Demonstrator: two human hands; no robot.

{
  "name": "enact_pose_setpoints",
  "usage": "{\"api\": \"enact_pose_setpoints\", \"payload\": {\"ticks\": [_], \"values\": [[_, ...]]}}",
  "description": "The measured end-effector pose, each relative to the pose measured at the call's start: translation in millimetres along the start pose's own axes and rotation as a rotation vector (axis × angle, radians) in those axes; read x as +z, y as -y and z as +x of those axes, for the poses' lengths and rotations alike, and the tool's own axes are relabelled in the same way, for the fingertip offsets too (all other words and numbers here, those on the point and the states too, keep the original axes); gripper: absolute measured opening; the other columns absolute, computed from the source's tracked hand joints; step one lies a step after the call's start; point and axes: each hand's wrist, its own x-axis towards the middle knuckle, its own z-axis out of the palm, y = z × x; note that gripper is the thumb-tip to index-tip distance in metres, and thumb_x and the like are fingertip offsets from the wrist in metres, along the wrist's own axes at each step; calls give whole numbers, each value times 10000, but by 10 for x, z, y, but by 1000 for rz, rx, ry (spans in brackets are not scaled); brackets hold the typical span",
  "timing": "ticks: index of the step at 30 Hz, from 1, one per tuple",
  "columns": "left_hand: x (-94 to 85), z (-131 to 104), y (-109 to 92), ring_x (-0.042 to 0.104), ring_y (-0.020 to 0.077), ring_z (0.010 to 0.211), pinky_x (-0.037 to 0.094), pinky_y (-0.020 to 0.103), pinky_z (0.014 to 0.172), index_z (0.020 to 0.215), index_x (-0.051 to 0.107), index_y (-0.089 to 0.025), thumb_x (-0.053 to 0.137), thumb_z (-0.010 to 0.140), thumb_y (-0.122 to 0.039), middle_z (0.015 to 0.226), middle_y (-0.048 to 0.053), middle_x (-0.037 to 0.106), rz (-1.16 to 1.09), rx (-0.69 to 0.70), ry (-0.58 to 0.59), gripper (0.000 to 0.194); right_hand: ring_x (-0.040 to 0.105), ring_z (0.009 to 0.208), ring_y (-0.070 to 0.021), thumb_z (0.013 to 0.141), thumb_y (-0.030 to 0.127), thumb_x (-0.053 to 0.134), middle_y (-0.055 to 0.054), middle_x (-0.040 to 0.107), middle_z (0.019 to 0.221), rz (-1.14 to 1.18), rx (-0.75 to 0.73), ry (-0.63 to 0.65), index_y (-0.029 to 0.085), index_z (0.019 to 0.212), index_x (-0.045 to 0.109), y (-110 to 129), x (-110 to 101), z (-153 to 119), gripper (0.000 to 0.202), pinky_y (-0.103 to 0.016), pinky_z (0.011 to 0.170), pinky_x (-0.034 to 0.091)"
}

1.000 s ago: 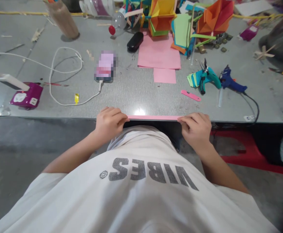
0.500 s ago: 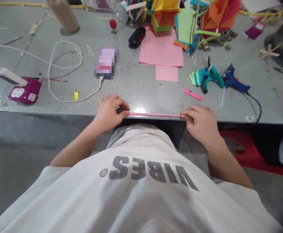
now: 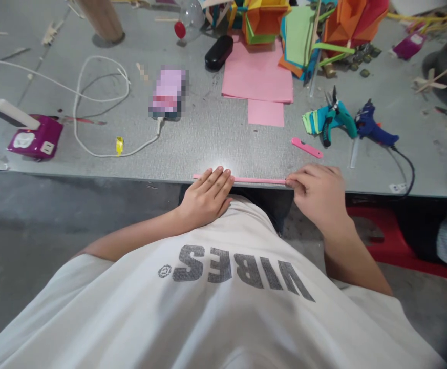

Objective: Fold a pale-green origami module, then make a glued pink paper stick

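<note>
A thin pink paper strip (image 3: 259,180) lies along the front edge of the grey table (image 3: 131,166). My left hand (image 3: 210,197) rests flat over its left part, the fingers straight and side by side, with the strip's left end showing past them. At the other end, my right hand (image 3: 317,197) pinches the strip between thumb and fingers. Just beyond the right hand lies a pink craft knife (image 3: 306,148). Farther back are a pink paper sheet (image 3: 256,77) and a smaller pink piece (image 3: 266,113).
Teal pliers (image 3: 340,120) lie by a blue glue gun (image 3: 377,128) at right. A phone (image 3: 168,92) on a white cable and a purple power adapter (image 3: 37,136) are at left. Folded paper shapes (image 3: 267,23), a black case (image 3: 218,53) and a bottle (image 3: 190,20) stand behind.
My left hand has let go of the strip's left end, moved right and flattened onto the strip. My right hand keeps its pinch at the right end.
</note>
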Motion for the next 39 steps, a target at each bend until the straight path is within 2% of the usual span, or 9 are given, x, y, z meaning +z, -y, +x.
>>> {"api": "enact_pose_setpoints", "payload": {"ticks": [6,11,18,23,27,31,36,39], "values": [[62,83,-21,603,415,1634,540,598,1388,1688,639,-130,632,1160,-426,1702,213,649,4,62,-8,606,699,898,-261,1024,147,638,-52,810,914,41,-50,-38,254,861,817,9,32,-11,266,-466,941,451],[205,304,-146,586,380,1661,499,600,1419,1718,601,-134,599,1168,-412,1723,214,630,-106,146,33,616,705,914,-265,1031,168,655,-56,808,925,63,-6,-31,260,875,828,11,54,-17,251,-476,952,460],[356,569,-305,587,405,1664,492,586,1421,1665,620,-32,611,1147,-393,1716,272,627,-134,243,38,632,715,921,-267,1072,209,668,-60,812,935,67,-18,-64,251,903,839,8,88,-49,244,-472,928,460],[362,578,-326,591,404,1662,495,615,1407,1694,598,-64,612,1145,-388,1726,258,623,-115,234,43,638,721,971,-275,1079,141,599,-70,817,1001,90,-82,-130,255,994,857,103,165,-96,294,-461,898,495],[339,577,-350,638,407,1620,530,586,1380,1668,613,-15,596,1159,-391,1681,274,662,-42,240,19,632,713,987,-294,1047,101,589,-94,825,1067,58,-171,-187,228,1156,857,249,260,-171,316,-474,865,514],[330,583,-354,660,406,1597,550,577,1367,1644,641,-11,596,1160,-390,1661,272,680,-36,240,11,617,737,1052,-321,1012,97,629,-116,848,1158,4,-167,-279,218,1326,827,360,384,-305,391,-504,901,542],[323,583,-332,641,400,1618,531,616,1383,1649,664,-76,610,1153,-360,1673,250,675,-95,202,32,574,772,1131,-338,973,79,642,-139,859,1264,5,-135,-392,201,1453,786,276,534,-498,517,-540,1041,611],[290,557,-308,643,397,1615,529,615,1386,1656,664,-94,626,1145,-345,1672,242,678,-113,182,34,570,788,1149,-340,944,78,634,-136,858,1276,3,-40,-398,217,1447,808,153,558,-608,550,-559,1097,630]]}}
